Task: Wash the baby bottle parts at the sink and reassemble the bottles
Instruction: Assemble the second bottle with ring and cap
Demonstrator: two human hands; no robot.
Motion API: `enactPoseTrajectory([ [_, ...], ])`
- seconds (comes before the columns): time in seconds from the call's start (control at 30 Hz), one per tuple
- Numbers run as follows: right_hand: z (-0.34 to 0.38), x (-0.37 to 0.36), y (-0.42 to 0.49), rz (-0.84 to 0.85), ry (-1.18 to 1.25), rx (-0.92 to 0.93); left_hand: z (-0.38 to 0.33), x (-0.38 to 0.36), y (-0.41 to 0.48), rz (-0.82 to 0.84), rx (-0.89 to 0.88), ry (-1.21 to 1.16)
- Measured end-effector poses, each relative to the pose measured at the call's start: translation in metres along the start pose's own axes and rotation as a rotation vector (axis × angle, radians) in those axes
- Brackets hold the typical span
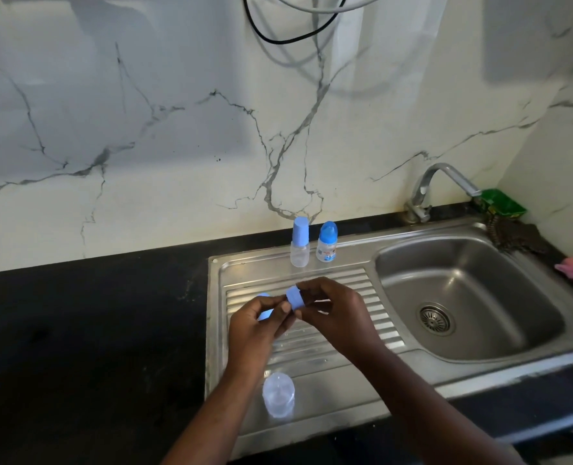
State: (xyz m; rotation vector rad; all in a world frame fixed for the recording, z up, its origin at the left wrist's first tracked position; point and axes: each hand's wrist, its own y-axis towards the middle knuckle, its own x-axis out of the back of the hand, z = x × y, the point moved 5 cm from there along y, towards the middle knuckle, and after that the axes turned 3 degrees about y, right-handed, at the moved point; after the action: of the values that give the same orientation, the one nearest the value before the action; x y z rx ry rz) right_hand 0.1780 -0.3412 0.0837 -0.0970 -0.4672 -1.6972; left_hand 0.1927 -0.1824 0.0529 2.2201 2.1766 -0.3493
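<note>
A blue ring (295,298) sits pinched in the right hand (335,313) above the drainboard (375,313). Just beside it, the left hand (254,327) curls round a pale blue cap (263,312). A clear bottle (278,394) stands near the front edge, and two capped bottles (313,243) stand at the back, left of the basin (463,297) and tap (442,186)
</note>
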Motion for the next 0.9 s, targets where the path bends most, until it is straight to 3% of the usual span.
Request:
enactPoseTrajectory([
  [0.07, -0.003, 0.007, 0.003, -0.005, -0.002, 0.002, -0.001, -0.007, 0.001, 0.013, 0.008, -0.031],
  [0.27, -0.011, 0.021, 0.016, 0.212, 0.114, -0.118, -0.010, -0.024, 0.006, 0.055, -0.072, 0.098],
  [0.63, -0.010, 0.030, 0.028, 0.076, 0.093, -0.026, -0.017, -0.044, 0.008, -0.068, -0.097, 0.228],
  [0.9, -0.025, 0.035, 0.035, 0.362, 0.448, -0.181, -0.023, -0.038, 0.016, 0.112, 0.081, 0.194],
])
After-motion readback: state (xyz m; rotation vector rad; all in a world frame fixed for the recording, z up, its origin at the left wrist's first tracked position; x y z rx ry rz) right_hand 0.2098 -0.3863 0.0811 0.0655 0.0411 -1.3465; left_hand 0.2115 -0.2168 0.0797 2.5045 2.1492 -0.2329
